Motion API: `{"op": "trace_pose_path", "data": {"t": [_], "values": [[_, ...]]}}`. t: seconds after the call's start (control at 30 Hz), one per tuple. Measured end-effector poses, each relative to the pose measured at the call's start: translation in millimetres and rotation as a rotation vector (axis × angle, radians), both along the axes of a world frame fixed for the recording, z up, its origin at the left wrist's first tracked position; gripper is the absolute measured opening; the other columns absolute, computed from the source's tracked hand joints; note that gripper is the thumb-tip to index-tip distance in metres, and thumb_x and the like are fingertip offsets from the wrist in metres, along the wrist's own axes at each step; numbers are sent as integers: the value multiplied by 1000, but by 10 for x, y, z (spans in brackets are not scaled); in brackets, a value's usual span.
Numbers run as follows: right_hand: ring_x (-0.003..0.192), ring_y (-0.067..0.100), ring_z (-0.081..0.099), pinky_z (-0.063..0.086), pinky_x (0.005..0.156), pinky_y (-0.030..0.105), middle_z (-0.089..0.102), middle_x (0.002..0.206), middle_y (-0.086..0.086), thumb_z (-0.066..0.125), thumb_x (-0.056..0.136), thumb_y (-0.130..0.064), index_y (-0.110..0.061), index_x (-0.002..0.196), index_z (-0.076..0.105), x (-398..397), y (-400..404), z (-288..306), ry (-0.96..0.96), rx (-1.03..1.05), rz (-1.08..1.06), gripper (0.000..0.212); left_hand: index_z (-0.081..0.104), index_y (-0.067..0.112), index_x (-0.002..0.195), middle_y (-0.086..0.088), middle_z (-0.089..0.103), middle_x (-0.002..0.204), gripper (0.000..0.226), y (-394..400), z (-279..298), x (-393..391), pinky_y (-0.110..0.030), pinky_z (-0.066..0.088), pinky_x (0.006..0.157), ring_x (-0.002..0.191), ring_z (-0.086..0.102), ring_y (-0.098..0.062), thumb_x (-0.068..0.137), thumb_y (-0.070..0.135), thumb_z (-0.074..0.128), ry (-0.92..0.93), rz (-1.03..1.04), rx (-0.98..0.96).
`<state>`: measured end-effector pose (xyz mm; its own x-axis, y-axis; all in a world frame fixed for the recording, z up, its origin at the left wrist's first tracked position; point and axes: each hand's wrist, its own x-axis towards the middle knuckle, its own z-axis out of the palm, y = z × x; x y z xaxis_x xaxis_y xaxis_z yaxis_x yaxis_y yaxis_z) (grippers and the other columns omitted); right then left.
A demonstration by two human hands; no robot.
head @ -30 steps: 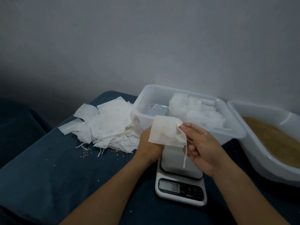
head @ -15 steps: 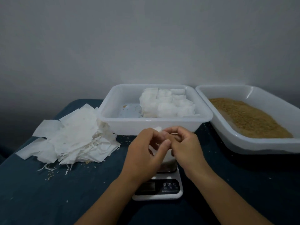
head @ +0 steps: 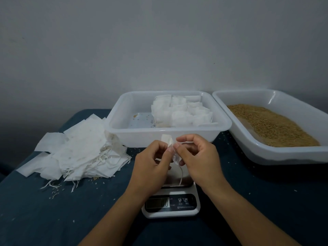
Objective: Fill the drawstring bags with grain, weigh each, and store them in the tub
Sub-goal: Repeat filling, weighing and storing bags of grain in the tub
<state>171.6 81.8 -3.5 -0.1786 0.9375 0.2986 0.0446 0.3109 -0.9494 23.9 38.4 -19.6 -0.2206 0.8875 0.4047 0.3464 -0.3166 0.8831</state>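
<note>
We hold one small white drawstring bag [head: 170, 144] between our two hands, above the kitchen scale [head: 171, 203]. Our left hand [head: 150, 165] has its grip pinched on the bag's left edge, thumb and forefinger pressed together on the fabric, the other fingers curled below. Our right hand [head: 197, 157] pinches the bag's right edge just beside the left fingertips, so the two grips nearly touch. From the bag a thin drawstring [head: 181, 176] hangs down between our hands, ending over the scale's steel platter. The bag looks flat and crumpled; we cannot tell whether any grain is inside it.

Just beyond the grip stands the clear plastic tub [head: 134, 134], its near wall right behind the bag. Inside it, toward the right and back, filled bags [head: 181, 112] stand packed in rows; the tub's left floor shows a few loose grains. To the right of the grip, well apart, a white tray [head: 276, 155] holds a spread of brown grain [head: 273, 126]. To the left of the grip lies a loose heap of empty bags [head: 79, 151] with their strings trailing toward us, and stray grains scattered near it. Everything rests on a dark blue cloth-covered worktop [head: 44, 210]. The scale's display sits below the grip, its reading too dim to make out.
</note>
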Motion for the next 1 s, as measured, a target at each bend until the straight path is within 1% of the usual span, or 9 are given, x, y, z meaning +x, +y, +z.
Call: {"op": "trace_pose_path", "data": {"t": [0.07, 0.17, 0.23, 0.33, 0.47, 0.63, 0.83, 0.9, 1.0], "values": [[65, 9, 73, 55, 58, 17, 78, 81, -5, 78, 94, -19, -28, 102, 72, 13, 18, -2, 4, 1, -19, 13, 66, 32, 84, 5, 71, 80, 14, 8, 1, -15, -30, 61, 63, 74, 70, -15, 96, 39, 62, -17, 31, -10], [60, 7, 69, 53, 58, 16, 77, 80, -7, 77, 94, -22, -32, 103, 71, 46, 40, 11, -20, 0, -49, 15, 62, 34, 82, 5, 72, 76, 14, 25, -8, -48, -42, 63, 66, 71, 72, -14, 91, 44, 61, -11, 104, -17], [61, 8, 69, 53, 59, 15, 76, 85, -13, 75, 96, -25, -34, 105, 70, 57, 47, 7, -72, 37, -72, 14, 61, 37, 83, 9, 72, 76, 12, 21, -5, -59, -36, 62, 67, 71, 72, -11, 89, 47, 61, 32, 151, -8], [58, 10, 65, 48, 56, 13, 71, 96, -24, 73, 97, -27, -31, 108, 72, 95, 43, 20, -228, 265, -104, 12, 62, 36, 82, 14, 70, 76, 11, 17, 16, -80, -19, 54, 63, 70, 69, -8, 91, 40, 67, 115, 228, 46], [48, 9, 51, 43, 54, 13, 60, 89, -37, 76, 93, -19, -23, 110, 72, 216, 66, 84, -456, 672, 187, 18, 69, 28, 86, 15, 70, 74, 11, -1, 46, -121, -20, 57, 66, 73, 71, -8, 93, 23, 77, 201, 258, 96], [58, -1, 43, 54, 54, 32, 71, 105, -18, 81, 86, -20, -27, 111, 74, 292, 170, 129, -744, 833, 125, 27, 78, 24, 83, 16, 73, 72, 12, -19, 107, -167, -15, 56, 68, 72, 72, -7, 87, 13, 81, 172, 233, 80], [71, -4, 39, 52, 53, 24, 67, 104, -11, 82, 88, -31, -31, 129, 71, 276, 127, 141, -765, 822, 170, 43, 81, 28, 86, 18, 75, 77, 19, -47, 148, -252, -13, 55, 68, 73, 73, -6, 84, 10, 82, 226, 150, 65], [69, 0, 42, 53, 51, 27, 65, 98, -9, 83, 86, -30, -29, 121, 74, 239, 108, 138, -808, 815, 134, 36, 81, 28, 87, 19, 74, 77, 17, -55, 153, -247, -12, 55, 68, 73, 73, -5, 84, 12, 84, 262, 150, 83], [63, 13, 60, 55, 50, 37, 63, 94, -8, 79, 90, -30, -26, 102, 74, 220, 127, 155, -862, 797, 52, 14, 80, 26, 90, 18, 74, 77, 15, -59, 153, -247, -14, 56, 68, 73, 73, -7, 83, 14, 86, 231, 149, 60]]}}
